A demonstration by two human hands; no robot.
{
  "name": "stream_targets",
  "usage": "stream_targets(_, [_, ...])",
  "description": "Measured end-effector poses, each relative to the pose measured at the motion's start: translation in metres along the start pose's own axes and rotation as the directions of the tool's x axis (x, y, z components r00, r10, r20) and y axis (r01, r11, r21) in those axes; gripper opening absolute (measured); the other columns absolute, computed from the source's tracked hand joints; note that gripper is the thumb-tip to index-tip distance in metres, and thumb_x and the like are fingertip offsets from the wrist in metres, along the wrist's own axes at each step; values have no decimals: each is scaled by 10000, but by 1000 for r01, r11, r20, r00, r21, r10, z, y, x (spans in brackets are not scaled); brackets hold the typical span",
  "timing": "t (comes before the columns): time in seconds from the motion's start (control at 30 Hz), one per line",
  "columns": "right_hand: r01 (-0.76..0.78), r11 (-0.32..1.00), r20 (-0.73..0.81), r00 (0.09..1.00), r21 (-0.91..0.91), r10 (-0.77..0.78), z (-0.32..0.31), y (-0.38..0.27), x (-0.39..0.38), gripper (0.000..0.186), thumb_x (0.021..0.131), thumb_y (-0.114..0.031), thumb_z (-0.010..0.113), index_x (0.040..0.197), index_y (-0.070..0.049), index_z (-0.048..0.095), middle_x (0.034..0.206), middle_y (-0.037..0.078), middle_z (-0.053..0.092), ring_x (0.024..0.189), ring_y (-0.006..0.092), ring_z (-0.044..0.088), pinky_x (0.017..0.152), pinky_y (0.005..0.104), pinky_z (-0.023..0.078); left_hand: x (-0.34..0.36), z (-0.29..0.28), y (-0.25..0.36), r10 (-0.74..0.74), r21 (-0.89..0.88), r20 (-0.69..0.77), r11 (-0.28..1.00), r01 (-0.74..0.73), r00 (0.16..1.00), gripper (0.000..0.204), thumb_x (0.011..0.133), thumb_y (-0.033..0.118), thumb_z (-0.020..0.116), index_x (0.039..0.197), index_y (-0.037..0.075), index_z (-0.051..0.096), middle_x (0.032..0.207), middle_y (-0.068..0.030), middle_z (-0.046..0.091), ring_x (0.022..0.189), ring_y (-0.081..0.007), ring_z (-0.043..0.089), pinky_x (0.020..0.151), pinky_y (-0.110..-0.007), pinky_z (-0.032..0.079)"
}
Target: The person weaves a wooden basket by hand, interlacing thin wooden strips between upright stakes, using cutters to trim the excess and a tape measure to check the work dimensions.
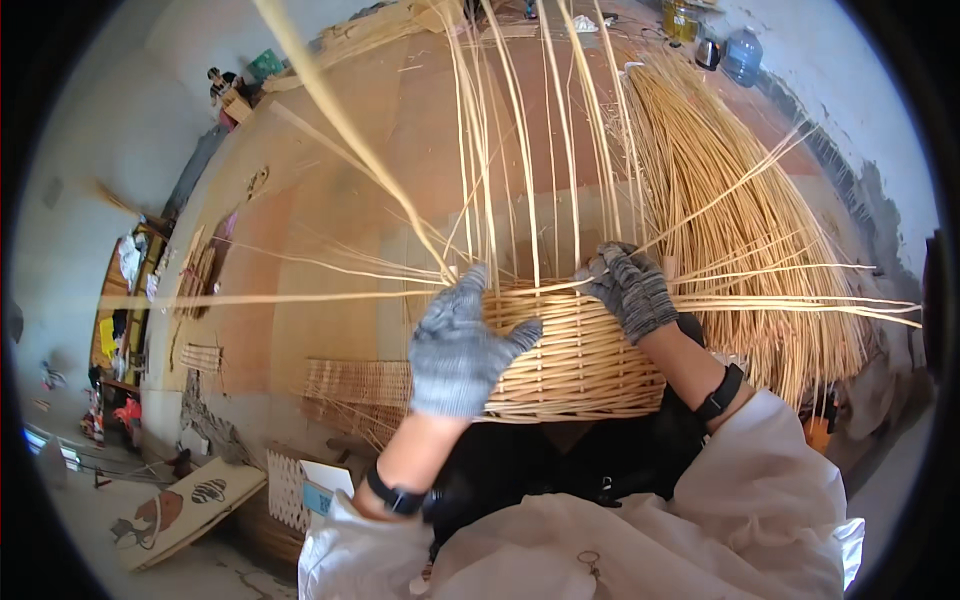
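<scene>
A half-woven wicker basket side [580, 365] of pale rods rests over my lap, with long upright stakes [520, 130] rising from its top edge. My left hand [458, 345], in a grey knit glove, lies against its left end. The thumb is spread across the weave and the fingers point up beside the stakes; their tips are partly hidden. Several rods [370, 180] meet at these fingertips, some smeared by motion. At the top edge on the right, my gloved right hand [630, 290] is closed, pinching a thin wicker rod [560, 286].
A large bundle of loose rods [740, 210] lies on the right. Another woven panel [355, 385] sits on the floor at left, above a decorated board [188, 512]. A clear water jug [742, 57] stands at the far right; a low shelf [125, 310] holds clutter along the left wall.
</scene>
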State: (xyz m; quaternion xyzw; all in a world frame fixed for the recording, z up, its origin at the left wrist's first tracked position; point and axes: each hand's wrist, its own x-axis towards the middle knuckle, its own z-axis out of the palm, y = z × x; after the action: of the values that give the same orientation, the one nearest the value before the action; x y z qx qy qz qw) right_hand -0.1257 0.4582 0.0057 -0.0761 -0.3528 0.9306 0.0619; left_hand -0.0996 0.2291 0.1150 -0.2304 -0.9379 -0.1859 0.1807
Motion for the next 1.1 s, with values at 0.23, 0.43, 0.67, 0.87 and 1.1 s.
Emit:
stream_targets(0.23, [21, 1000, -220, 975, -20, -25, -8, 14, 4, 217, 892, -108, 592, 1060, 9, 521, 870, 120, 610, 808, 205, 629, 666, 328, 571, -3, 95, -33, 151, 242, -146, 964, -113, 978, 661, 808, 495, 602, 1214, -17, 505, 1077, -154, 611, 953, -294, 608, 942, -502, 355])
stream_targets(0.43, [46, 998, -115, 992, -35, -50, 16, 9, -25, 165, 884, -106, 606, 995, -13, 528, 842, 104, 604, 720, 172, 614, 594, 286, 542, -2, 100, -26, 77, 131, -181, 990, -53, 980, 449, 804, 501, 595, 962, 82, 615, 891, -74, 635, 895, -260, 590, 836, -472, 345])
stream_targets(0.67, [-38, 991, -67, 997, 126, 47, 10, -2, -21, 172, 886, -122, 596, 957, 22, 533, 815, 151, 601, 821, 344, 645, 794, 466, 566, 10, 46, -29, -227, -54, 169, 970, 239, 959, 361, 849, 131, 604, 1197, 58, 539, 1080, -190, 630, 976, -363, 611, 833, -417, 494])
stream_targets(0.87, [-65, 998, 41, 997, -21, 65, 1, -8, -31, 298, 937, -195, 507, 1114, 41, 471, 1104, 245, 532, 1054, 416, 557, 928, 497, 497, 84, 77, -54, -233, 34, 565, 965, 260, 792, 388, 767, 359, 684, 1053, 99, 659, 942, -183, 662, 902, -314, 639, 797, -354, 504])
stream_targets(1.1, [550, -25, 549, 834, -834, 47, 141, -33, -52, 186, 831, -204, 627, 919, -40, 607, 1007, 137, 616, 866, 286, 627, 772, 356, 536, 65, 90, -77, -73, -321, 435, 918, 231, 897, 195, 777, 215, 635, 911, 88, 700, 942, -164, 668, 870, -340, 640, 781, -384, 505])
